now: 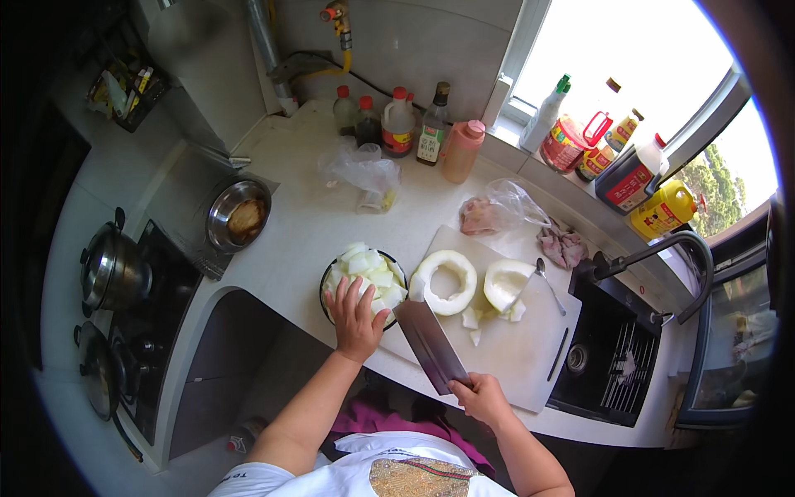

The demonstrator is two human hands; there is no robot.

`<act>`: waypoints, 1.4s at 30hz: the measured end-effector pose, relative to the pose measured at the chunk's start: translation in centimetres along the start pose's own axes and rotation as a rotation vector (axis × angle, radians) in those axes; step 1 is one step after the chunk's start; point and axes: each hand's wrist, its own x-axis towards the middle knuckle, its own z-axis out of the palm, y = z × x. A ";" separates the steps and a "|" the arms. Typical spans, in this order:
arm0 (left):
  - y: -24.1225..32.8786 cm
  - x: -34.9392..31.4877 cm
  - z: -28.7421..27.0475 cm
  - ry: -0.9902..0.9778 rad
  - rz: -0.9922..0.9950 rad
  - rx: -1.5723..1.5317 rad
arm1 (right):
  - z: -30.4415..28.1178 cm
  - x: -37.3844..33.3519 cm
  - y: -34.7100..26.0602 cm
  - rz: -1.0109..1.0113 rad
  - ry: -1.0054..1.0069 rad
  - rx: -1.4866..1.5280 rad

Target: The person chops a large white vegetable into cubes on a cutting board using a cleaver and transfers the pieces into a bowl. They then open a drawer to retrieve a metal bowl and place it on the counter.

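Observation:
My left hand (358, 321) lies with fingers spread on pale winter melon chunks (364, 263), which are heaped in a dark-rimmed bowl (322, 300). My right hand (484, 399) is closed round the handle of a cleaver (432, 346). Its broad blade slants up and left over the near left part of a white cutting board (522, 364), its tip close to the bowl. On the board lies a thick melon ring (464, 286) with a hollow centre. Beside it sits a hollowed melon piece (503, 286), with small cut bits (472, 319) near it.
A spoon (550, 286) rests at the board's right, by the black sink (571, 393). Behind are bagged meat (478, 217), a cloth-like pinkish heap (563, 247), and several bottles (397, 128). Leftward, a metal bowl (217, 217) stands near the stove (153, 306) with pots.

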 end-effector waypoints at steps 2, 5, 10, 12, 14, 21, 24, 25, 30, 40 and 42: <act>0.5 0.2 -0.5 0.022 0.018 -0.080 | 0.2 -0.1 0.2 -0.014 0.019 -0.048; 1.7 1.3 -0.7 0.025 0.086 -0.182 | 0.4 -0.3 0.3 -0.041 0.062 -0.105; 2.1 2.5 -0.7 -0.012 0.160 -0.200 | 0.6 -0.8 -1.4 -0.059 0.048 -0.215; 2.0 2.6 -0.8 -0.011 0.152 -0.171 | 0.6 -0.9 -1.4 -0.066 0.040 -0.220; 1.5 2.5 -0.6 -0.006 0.100 -0.116 | 0.7 -0.8 -1.2 -0.079 0.044 -0.226; -1.3 1.0 0.0 -0.057 0.047 0.034 | 1.3 0.1 0.7 -0.077 0.069 -0.121; -1.4 0.9 -0.3 -0.023 0.029 -0.012 | 1.4 -0.2 0.9 -0.064 0.073 0.004; -1.3 1.3 -0.6 -0.001 0.013 -0.044 | 1.4 -0.4 0.9 -0.055 0.074 0.057; -2.6 3.4 -1.3 0.087 -0.118 -0.109 | 1.5 -0.5 2.7 -0.148 0.282 0.289; 1.5 0.9 -3.8 0.076 0.116 -0.344 | 1.7 -0.4 9.7 -0.205 0.973 0.226; 3.3 -0.7 -4.0 0.007 0.192 -0.460 | 1.8 0.2 10.6 -0.199 1.108 0.061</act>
